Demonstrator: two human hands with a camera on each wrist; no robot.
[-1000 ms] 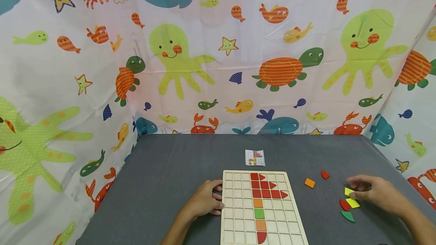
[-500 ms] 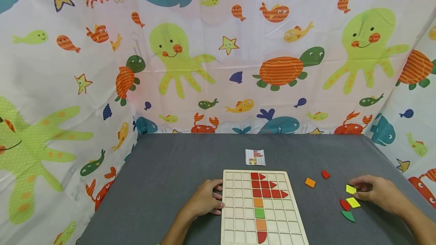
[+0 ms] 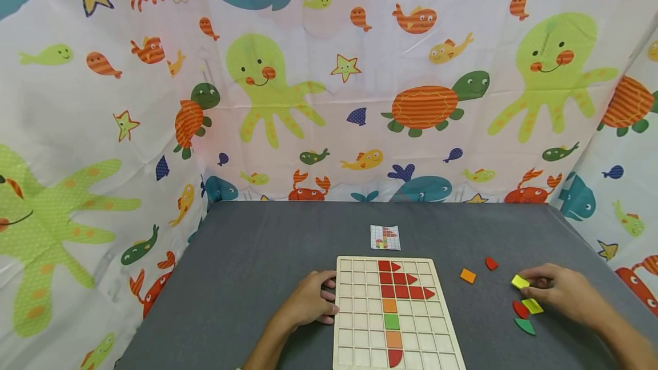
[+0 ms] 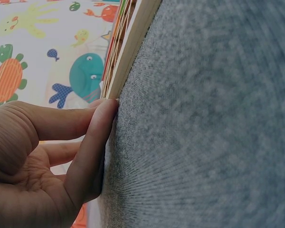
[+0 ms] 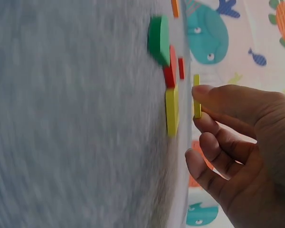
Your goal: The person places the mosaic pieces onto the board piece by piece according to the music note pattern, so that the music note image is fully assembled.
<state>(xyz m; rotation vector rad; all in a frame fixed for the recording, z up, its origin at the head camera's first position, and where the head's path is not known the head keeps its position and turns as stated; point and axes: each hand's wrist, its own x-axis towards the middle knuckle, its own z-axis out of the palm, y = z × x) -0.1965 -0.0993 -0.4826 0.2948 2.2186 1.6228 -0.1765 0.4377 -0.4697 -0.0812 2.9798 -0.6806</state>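
The right hand (image 3: 570, 296) pinches 1 yellow piece (image 3: 520, 282) just above the table (image 3: 257, 244); it looks light and stiff, so opposite edges should give good hold; the left hand (image 3: 308, 301), fingers loosely bent, touches the board (image 3: 360, 306)

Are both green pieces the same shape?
No, the green piece on the board is square, while the loose green piece has a curved edge.

The board (image 3: 361, 322) is running off the head view's bottom edge. The card (image 3: 385, 238) is looking too small to read. The right hand (image 3: 568, 294) is partly hiding a yellow tile (image 3: 518, 281).
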